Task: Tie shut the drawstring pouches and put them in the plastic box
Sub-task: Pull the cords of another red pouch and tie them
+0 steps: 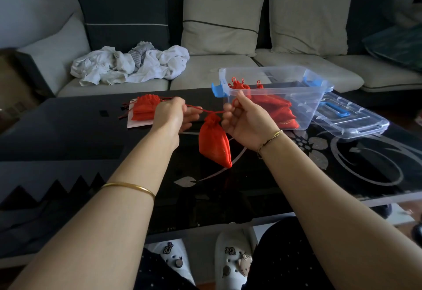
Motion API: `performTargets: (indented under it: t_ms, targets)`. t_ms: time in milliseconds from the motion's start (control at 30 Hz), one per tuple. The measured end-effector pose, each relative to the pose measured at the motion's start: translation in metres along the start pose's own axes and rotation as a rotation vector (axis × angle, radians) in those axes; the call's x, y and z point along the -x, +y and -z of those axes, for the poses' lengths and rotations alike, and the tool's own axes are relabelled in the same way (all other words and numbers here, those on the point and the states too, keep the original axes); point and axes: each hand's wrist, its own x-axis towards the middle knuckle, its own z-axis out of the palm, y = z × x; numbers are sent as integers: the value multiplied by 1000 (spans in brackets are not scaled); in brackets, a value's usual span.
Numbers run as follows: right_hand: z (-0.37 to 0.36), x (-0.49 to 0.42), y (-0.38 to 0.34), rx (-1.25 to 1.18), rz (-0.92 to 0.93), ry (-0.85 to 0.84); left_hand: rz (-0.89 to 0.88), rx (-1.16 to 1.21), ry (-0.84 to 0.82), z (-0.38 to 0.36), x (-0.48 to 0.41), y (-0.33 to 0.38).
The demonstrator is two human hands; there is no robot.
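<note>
Pouch (213,143) cord (194,107) pinched in left grip (173,116), right grip (246,120)

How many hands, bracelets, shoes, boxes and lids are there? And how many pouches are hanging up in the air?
Hands: 2 (left hand, right hand)
Bracelets: 2
White shoes: 2
Plastic box: 1
Lid: 1
Hanging pouch: 1
Total: 9
</note>
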Motion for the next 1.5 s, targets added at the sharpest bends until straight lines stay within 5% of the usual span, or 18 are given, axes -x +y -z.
performTargets:
  t_ms: [100,233,600,1034,1300,1500]
  targets:
    - [7,-2,0,60,-25,63,28,273,85,7,-8,1]
    - [3,-3,7,165,-24,150,9,501,-7,5,-9,-3]
    - [-19,3,-7,339,244,60,-317,-387,-445,3,1,-2]
    - [-21,7,-5,586,171,49,-289,-344,-441,-1,1,-7]
    - [-12,9,3,1296,505,34,-290,-305,-290,-5,-2,-10]
    - [-15,8,6,1484,678,10,-284,-335,-220,-7,0,-8]
